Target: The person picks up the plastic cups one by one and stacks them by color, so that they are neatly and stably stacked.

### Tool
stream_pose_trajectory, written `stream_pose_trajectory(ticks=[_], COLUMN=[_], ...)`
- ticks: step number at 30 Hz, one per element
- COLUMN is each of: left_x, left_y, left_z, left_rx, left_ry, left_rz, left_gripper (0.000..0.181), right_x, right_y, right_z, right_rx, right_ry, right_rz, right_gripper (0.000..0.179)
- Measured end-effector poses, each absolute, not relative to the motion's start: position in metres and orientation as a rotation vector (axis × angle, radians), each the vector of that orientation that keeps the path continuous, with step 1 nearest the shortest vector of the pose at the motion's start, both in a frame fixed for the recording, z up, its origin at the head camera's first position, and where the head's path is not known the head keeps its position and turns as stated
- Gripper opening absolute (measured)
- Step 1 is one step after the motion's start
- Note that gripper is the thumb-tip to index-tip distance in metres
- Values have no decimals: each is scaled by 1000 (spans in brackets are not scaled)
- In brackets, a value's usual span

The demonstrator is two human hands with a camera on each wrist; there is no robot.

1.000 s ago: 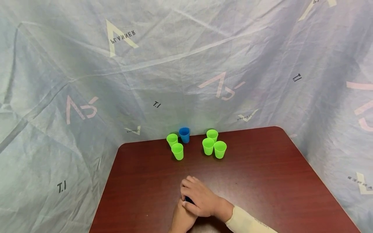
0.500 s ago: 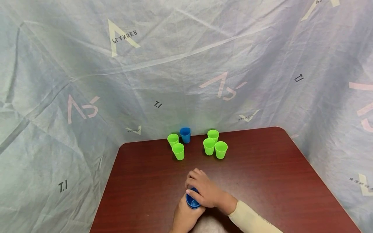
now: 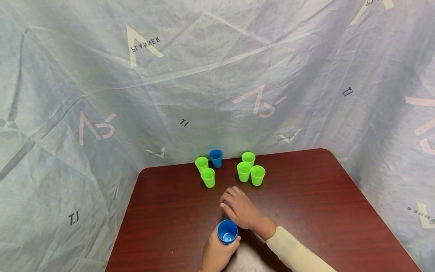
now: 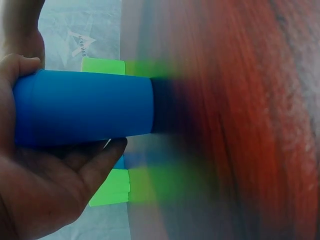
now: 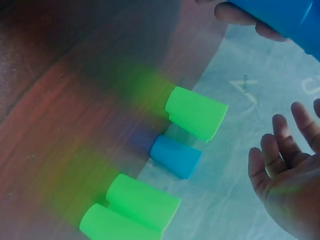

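My left hand [image 3: 219, 251] grips a blue cup [image 3: 227, 231] with its mouth up near the front of the table. A second rim line just under the top edge suggests nested cups. In the left wrist view the thumb and fingers wrap around the blue cup [image 4: 90, 105], whose base is raised off the table. My right hand [image 3: 239, 207] hovers just beyond the cup, touching nothing. Loosely bent, spread fingers show on the right hand [image 5: 290, 175] in the right wrist view. That view also catches part of the held blue cup [image 5: 285, 20] at its top right.
Two green cups [image 3: 208, 177] and a blue cup [image 3: 216, 158] stand upright at the back, left of centre. To their right, three green cups [image 3: 257, 175] are grouped together. A grey printed cloth [image 3: 210, 75] hangs behind the dark red table [image 3: 306, 211].
My right hand has come off the held blue cup and moved forward, uncovering the mouth. My left hand has shifted slightly right with the cup. The cups at the back have stayed put.
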State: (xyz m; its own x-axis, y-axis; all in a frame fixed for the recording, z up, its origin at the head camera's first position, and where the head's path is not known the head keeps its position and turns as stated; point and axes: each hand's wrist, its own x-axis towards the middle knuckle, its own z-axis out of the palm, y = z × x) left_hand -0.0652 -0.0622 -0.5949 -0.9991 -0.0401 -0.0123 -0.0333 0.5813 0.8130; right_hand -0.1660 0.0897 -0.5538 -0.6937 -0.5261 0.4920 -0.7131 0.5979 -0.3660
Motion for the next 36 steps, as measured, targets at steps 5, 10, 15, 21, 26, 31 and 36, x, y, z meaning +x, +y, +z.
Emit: stream_pose_trajectory(ticks=[5, 10, 15, 21, 26, 31, 36], left_x=[-63, -62, -64, -66, -65, -64, -65], left_y=[-61, -60, -60, -62, -60, -59, -59], left_z=[-597, -599, -599, -596, -595, -595, -596], left_rx=[75, 85, 82, 86, 98, 109, 92], left_ry=[-2772, -2750, -2748, -2753, -2759, -2762, -2759], left_rz=[-1371, -1359, -1417, -1503, -1518, -1502, -1500], left_gripper=[59, 59, 60, 63, 61, 58, 56], right_x=[-175, -188, -204, -222, -232, -242, -257], right_y=[86, 84, 84, 83, 84, 84, 81], right_z=[-552, -549, -544, -541, -543, -546, -548], right_rx=[993, 988, 958, 902, 866, 848, 844], right_ry=[-2504, -2530, -2581, -2683, -2749, -2813, -2877], right_rz=[806, 831, 822, 772, 766, 729, 689], right_gripper=[9, 11, 15, 25, 34, 44, 50])
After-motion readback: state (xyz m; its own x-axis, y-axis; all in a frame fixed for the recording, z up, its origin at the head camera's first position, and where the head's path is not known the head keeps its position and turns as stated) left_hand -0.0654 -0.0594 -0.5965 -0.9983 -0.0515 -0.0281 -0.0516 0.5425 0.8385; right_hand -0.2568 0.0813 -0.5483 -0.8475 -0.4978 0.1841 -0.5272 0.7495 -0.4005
